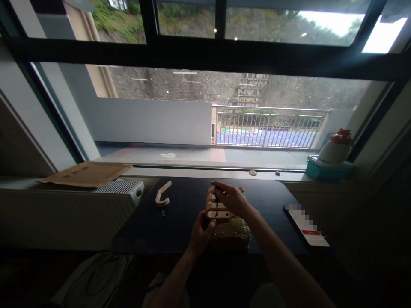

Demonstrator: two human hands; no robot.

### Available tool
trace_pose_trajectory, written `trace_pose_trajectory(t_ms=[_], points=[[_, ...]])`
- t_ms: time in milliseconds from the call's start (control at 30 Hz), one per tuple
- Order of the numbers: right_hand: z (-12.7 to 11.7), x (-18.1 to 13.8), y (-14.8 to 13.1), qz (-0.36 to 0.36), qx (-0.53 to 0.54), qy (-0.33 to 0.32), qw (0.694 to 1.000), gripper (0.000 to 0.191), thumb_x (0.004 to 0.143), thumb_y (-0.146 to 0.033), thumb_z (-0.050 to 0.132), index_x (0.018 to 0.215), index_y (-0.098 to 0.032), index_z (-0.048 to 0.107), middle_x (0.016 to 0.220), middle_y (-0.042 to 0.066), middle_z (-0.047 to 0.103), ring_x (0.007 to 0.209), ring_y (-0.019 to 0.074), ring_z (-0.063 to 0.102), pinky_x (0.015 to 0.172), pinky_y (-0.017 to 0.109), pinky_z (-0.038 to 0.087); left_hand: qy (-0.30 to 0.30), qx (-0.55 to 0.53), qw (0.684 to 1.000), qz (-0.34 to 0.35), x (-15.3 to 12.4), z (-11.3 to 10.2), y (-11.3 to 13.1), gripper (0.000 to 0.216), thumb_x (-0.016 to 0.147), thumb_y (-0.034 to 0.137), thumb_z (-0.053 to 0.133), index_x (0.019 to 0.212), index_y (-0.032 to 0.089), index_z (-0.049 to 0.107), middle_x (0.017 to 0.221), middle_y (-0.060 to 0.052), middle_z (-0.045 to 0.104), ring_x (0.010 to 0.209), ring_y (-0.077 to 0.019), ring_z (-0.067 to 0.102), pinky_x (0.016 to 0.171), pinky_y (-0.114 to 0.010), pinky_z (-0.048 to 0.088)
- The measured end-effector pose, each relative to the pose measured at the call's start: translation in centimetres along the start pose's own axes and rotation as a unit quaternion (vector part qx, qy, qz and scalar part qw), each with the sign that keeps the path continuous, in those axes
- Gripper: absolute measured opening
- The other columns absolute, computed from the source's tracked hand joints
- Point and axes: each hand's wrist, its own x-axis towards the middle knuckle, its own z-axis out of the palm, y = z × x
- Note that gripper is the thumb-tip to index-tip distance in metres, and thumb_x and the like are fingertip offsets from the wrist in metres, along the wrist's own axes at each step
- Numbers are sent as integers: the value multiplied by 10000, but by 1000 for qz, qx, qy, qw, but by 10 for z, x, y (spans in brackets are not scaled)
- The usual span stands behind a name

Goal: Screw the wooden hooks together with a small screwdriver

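Note:
A pale wooden assembly (217, 207) of slotted pieces stands on a dark table (180, 222). My right hand (233, 199) is closed round a small dark screwdriver (216, 200) held upright, its tip down on the wood. My left hand (201, 233) grips the near left side of the wooden assembly, fingers curled against it. Under and in front of the assembly lies a crinkled clear plastic bag (233, 233). A separate curved wooden piece (163, 193) lies on the table to the left, out of reach of both hands.
A white paper with a red strip (306, 224) lies at the table's right. A white radiator (120, 188) and flat cardboard (85, 173) are at the left. On the window sill stand a teal-and-white container (330, 156) and a tape roll (253, 173).

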Motion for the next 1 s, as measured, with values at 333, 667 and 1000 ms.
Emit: trace_pose_trajectory(t_ms=[333,667,1000], points=[[-6,1,-6,23,3,-26,999,400,877,-269,380,1246,-230,528,886,41,677,669,123,589,601,236,424,1,11,1000,-4,0,0,0,283,759,351,554,985,184,535,898,-25,643,847,-185,593,771,-292,459],[-3,2,-4,17,-18,-15,1000,382,865,-299,431,1223,-240,548,844,28,686,682,126,595,587,220,410,-1,17,1000,9,1,0,-3,268,766,349,553,976,184,534,905,-22,637,865,-181,592,777,-287,460],[-4,3,-10,19,-78,12,997,358,859,-319,455,1182,-240,587,849,29,695,733,145,617,645,238,420,-8,4,1000,4,1,0,-3,256,771,340,545,972,183,526,900,-22,626,854,-176,586,772,-287,459]])
